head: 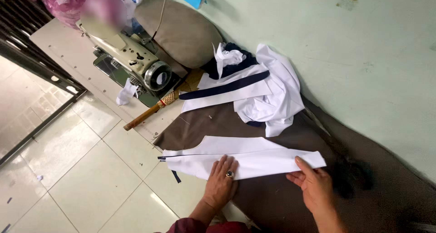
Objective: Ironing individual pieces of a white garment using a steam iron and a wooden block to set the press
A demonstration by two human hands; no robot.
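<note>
Pressing my left hand (221, 178) flat and open on the folded white fabric piece (240, 158), I pinch its 3 o'clock end with my right hand (313, 183); brown cloth (281, 201) lies beneath.

Soft even daylight, brighter at left, faint shadows, slight wide-angle edge bending, one blurred patch top left.

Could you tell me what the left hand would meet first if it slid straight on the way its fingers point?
The left hand lies flat on the folded white fabric piece, fingers pointing away from the person. Past that piece's far edge comes brown cloth, then probably the heap of white and navy garments.
</note>
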